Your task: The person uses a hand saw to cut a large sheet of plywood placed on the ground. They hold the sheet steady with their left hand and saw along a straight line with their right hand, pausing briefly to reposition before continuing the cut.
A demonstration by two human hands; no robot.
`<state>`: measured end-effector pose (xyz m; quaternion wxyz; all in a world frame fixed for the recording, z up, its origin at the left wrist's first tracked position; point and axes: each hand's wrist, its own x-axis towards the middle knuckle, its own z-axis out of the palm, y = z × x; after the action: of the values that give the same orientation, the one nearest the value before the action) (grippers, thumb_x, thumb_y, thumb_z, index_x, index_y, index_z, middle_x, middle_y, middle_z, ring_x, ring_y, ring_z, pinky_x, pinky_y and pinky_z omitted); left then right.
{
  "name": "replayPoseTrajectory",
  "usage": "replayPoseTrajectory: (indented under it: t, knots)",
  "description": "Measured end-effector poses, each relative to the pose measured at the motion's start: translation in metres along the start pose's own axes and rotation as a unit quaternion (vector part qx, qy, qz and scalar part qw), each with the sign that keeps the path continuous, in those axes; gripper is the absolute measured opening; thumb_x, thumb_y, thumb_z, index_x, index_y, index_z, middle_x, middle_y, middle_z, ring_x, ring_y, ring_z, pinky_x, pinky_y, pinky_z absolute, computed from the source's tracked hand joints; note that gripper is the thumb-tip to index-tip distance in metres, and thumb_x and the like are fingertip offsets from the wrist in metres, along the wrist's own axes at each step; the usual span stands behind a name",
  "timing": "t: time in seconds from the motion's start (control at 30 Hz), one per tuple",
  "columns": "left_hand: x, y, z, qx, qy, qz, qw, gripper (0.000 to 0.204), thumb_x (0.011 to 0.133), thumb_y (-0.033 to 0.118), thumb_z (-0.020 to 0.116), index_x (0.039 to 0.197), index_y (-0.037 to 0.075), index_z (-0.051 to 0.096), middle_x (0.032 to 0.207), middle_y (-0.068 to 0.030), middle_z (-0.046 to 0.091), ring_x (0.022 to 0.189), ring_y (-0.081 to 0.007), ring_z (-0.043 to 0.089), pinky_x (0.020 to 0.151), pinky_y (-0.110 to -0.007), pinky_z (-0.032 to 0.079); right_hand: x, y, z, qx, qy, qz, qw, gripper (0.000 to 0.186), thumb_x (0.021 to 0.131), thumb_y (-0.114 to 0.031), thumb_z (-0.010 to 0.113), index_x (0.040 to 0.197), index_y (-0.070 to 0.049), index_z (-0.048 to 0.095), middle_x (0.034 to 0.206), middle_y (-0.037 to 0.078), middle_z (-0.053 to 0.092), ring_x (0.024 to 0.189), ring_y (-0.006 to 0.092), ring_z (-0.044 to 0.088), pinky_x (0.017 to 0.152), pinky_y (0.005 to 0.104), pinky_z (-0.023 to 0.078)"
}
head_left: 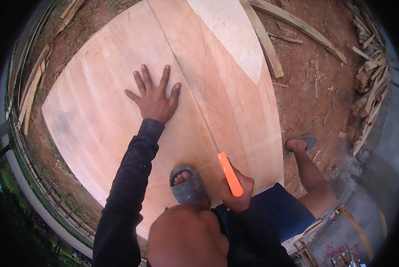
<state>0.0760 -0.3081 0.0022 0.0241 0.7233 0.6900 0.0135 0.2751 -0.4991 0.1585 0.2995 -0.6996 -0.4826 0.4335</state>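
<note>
A large sheet of plywood (97, 93) lies beneath both my hands. My left hand (157, 100) rests flat on it with fingers spread, just left of a long thin line that runs from the far edge toward me. My right hand (238, 192) is wrapped round the orange handle of a handsaw (229, 172). The saw's blade shows edge-on as a thin strip along the near end of that line; how deep it sits in the wood I cannot tell. My foot in a grey slipper (186, 184) presses on the sheet, left of the saw.
A whitish panel (230, 31) lies on the sheet's far right part. Long timber strips (301, 26) rest on the reddish dirt beyond. Scrap wood (370, 84) is piled at the far right, beside grey concrete. My other slippered foot (308, 142) stands on the ground at right.
</note>
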Motion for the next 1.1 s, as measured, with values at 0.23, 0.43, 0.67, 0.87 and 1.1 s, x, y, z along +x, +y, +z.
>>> replayPoseTrajectory:
  t: [0.23, 0.43, 0.67, 0.87, 1.1]
  knots:
    - [0.000, 0.000, 0.002, -0.001, -0.012, -0.004, 1.000, 0.061, 0.096, 0.063, 0.045, 0.152, 0.037, 0.040, 0.164, -0.0231, 0.012, 0.151, -0.0474, 0.004, 0.102, -0.084, 0.005, -0.008, -0.019, -0.007, -0.064, -0.010, 0.004, 0.998, 0.043, 0.081, 0.008, 0.062, 0.125, 0.010, 0.062, 0.104, 0.024, 0.072, 0.085, 0.0292, 0.075, 0.073, 0.0306, 0.058]
    - [0.008, 0.012, -0.002, -0.027, 0.003, 0.016, 0.999, 0.061, 0.096, 0.064, 0.044, 0.151, 0.037, 0.041, 0.164, -0.0235, 0.014, 0.151, -0.0478, 0.005, 0.103, -0.084, 0.005, 0.163, -0.024, 0.074, 0.010, 0.053, -0.078, 0.995, 0.038, 0.082, 0.003, 0.060, 0.119, 0.006, 0.065, 0.064, 0.019, 0.055, 0.053, 0.0146, 0.055, 0.055, 0.0325, 0.047]
    - [0.004, 0.003, -0.002, 0.001, 0.004, -0.001, 1.000, 0.061, 0.098, 0.062, 0.043, 0.153, 0.036, 0.038, 0.164, -0.0216, 0.013, 0.151, -0.0464, 0.008, 0.104, -0.083, 0.007, -0.016, 0.002, -0.003, -0.027, 0.019, -0.014, 0.999, 0.047, 0.078, 0.004, 0.067, 0.125, 0.009, 0.063, 0.095, 0.023, 0.072, 0.075, 0.0260, 0.075, 0.065, 0.0302, 0.057]
    - [0.000, 0.002, -0.002, 0.003, -0.007, -0.004, 1.000, 0.061, 0.098, 0.062, 0.044, 0.153, 0.036, 0.038, 0.164, -0.0215, 0.013, 0.151, -0.0464, 0.007, 0.105, -0.082, 0.007, -0.036, -0.019, -0.024, -0.047, -0.001, 0.001, 0.999, 0.047, 0.078, 0.009, 0.061, 0.125, 0.010, 0.062, 0.101, 0.022, 0.073, 0.082, 0.0268, 0.075, 0.070, 0.0311, 0.058]
    - [0.007, 0.011, 0.001, -0.012, 0.006, 0.020, 1.000, 0.062, 0.097, 0.065, 0.041, 0.152, 0.036, 0.039, 0.164, -0.0236, 0.012, 0.151, -0.0480, 0.006, 0.103, -0.084, 0.005, 0.192, -0.029, 0.079, -0.030, 0.021, -0.045, 0.998, 0.043, 0.081, -0.003, 0.065, 0.124, 0.006, 0.063, 0.077, 0.025, 0.065, 0.069, 0.0409, 0.066, 0.061, 0.0416, 0.052]
